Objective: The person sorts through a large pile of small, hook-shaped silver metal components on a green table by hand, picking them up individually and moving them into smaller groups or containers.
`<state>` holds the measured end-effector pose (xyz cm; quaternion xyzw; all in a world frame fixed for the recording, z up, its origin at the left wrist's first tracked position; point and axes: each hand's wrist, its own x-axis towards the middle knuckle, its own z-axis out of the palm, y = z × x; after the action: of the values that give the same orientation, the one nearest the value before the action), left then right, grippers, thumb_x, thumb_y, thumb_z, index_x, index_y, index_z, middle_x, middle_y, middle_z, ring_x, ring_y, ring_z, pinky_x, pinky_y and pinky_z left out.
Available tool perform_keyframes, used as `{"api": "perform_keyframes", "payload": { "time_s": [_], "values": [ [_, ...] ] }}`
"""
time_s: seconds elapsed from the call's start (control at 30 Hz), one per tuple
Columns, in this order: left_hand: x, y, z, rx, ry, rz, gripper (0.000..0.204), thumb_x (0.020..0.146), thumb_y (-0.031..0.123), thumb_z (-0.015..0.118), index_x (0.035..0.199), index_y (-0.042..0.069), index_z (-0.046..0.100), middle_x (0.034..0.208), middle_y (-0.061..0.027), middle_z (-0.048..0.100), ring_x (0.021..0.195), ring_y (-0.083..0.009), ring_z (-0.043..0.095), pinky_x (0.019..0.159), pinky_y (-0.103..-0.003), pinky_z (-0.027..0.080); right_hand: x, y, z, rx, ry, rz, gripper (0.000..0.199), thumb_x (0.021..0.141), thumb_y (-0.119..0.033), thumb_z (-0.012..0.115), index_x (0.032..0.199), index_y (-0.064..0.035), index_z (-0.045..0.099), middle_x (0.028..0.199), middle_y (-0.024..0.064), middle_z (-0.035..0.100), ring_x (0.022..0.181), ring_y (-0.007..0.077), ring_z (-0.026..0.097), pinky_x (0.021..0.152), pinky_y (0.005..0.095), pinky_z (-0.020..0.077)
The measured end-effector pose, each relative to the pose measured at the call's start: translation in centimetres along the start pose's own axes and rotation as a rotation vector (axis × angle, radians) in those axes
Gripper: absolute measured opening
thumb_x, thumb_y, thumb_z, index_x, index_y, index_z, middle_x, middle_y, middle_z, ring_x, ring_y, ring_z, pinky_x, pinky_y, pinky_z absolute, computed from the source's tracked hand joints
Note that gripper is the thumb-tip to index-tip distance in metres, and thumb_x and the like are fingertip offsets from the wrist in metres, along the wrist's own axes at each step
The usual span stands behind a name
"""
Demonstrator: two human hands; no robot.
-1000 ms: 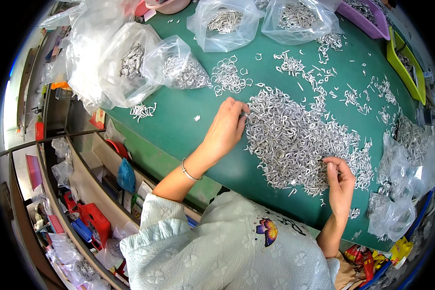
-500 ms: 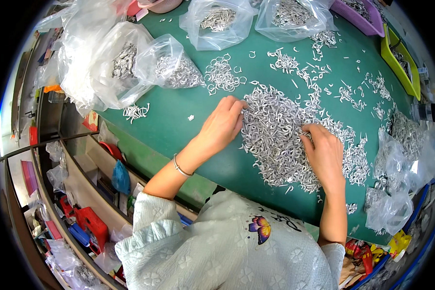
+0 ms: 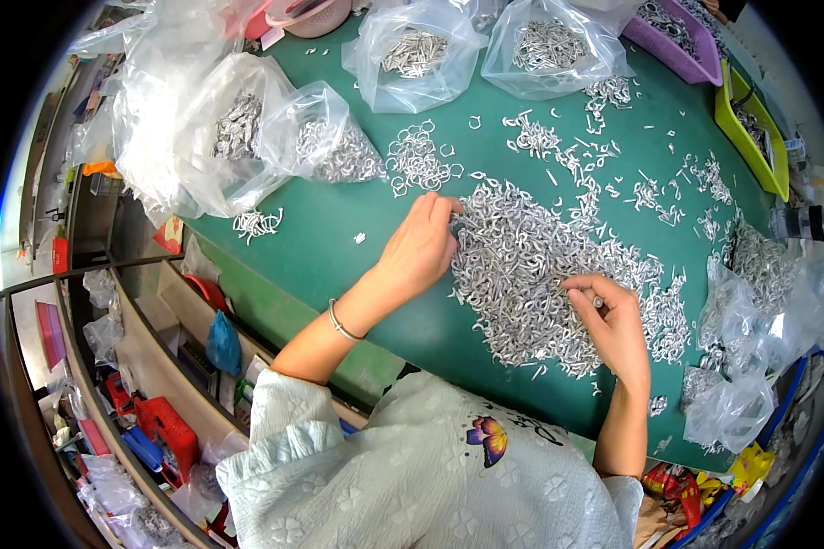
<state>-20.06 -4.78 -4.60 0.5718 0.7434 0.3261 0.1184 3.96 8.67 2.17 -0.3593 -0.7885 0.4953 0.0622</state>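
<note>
the person leans over a green desk [image 3: 339, 229] with both hands in a big heap of small silver metal hooks [image 3: 540, 265] spread across its middle. the left hand [image 3: 421, 247] lies on the left edge of the heap, fingers curled down and pinching at a hook or two right at the fingertips; i cannot tell whether it has one properly gripped. a thin bracelet [image 3: 341, 320] sits on that wrist. the right hand [image 3: 618, 325] is at the near right side of the heap, fingers bent in, thumb and forefinger closed on one small hook [image 3: 598, 301] held just above the pile.

beyond the heap, smaller clusters of the same hooks [image 3: 417, 160] lie scattered over the desk toward the far side and the right. at the far left stand several clear plastic bags [image 3: 247, 128] with metal pieces inside, and two more bags [image 3: 421, 55] sit along the far edge. a purple tray [image 3: 682, 41] and a yellow-green tray [image 3: 751, 128] lie at the far right corner, both with metal parts in them. crumpled clear bags [image 3: 751, 366] bunch up at the right edge of the desk, near the right hand. under the desk on the left, a shelf [image 3: 156, 366] holds red and blue odds and ends. the person wears a pale top with a butterfly patch [image 3: 488, 437] on it.
</note>
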Motion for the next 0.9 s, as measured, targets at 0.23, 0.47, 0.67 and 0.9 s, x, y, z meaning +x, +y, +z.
{"api": "perform_keyframes", "payload": {
  "time_s": [0.23,0.47,0.67,0.9],
  "values": [
    [-0.3,0.2,-0.2,-0.103,0.033,-0.079,0.028,0.079,-0.005,0.06,0.105,0.0,0.05,0.093,-0.0167,0.049,0.091,-0.0348,0.052,0.079,-0.043,0.045,-0.9,0.9,0.5,0.17,0.024,0.04,0.012,0.089,-0.007,0.064,0.099,-0.005,0.07,0.06,-0.0045,0.048,0.052,0.002,0.037,0.045,0.0229,0.0274],
    [-0.9,0.7,-1.0,0.009,-0.048,-0.079,0.02,0.084,0.005,0.068,0.098,0.002,0.054,0.09,-0.0131,0.048,0.084,-0.0315,0.052,0.073,-0.039,0.044,1.2,1.9,-1.5,0.105,0.162,-0.057,0.011,0.09,-0.008,0.063,0.098,-0.0026,0.069,0.063,-0.0048,0.047,0.059,0.0038,0.039,0.052,0.0233,0.0307],
    [-0.9,-0.4,-0.2,0.036,0.04,-0.01,0.017,0.084,0.004,0.067,0.095,0.002,0.053,0.091,-0.0137,0.048,0.084,-0.0346,0.053,0.073,-0.041,0.045,7.6,2.8,-4.4,-0.129,0.147,-0.161,0.014,0.09,-0.011,0.064,0.098,0.0001,0.067,0.065,-0.0064,0.038,0.06,0.0046,0.033,0.052,0.0236,0.0277],
    [0.4,-0.4,-0.5,-0.178,0.107,-0.145,0.015,0.089,0.007,0.063,0.093,0.001,0.051,0.087,-0.0144,0.051,0.077,-0.0285,0.056,0.069,-0.037,0.047,14.6,2.6,-1.0,-0.69,0.248,-0.316,0.023,0.087,-0.022,0.066,0.093,-0.0026,0.055,0.081,0.0194,0.066,0.072,0.0393,0.064,0.062,0.0488,0.0481]
  ]
}}
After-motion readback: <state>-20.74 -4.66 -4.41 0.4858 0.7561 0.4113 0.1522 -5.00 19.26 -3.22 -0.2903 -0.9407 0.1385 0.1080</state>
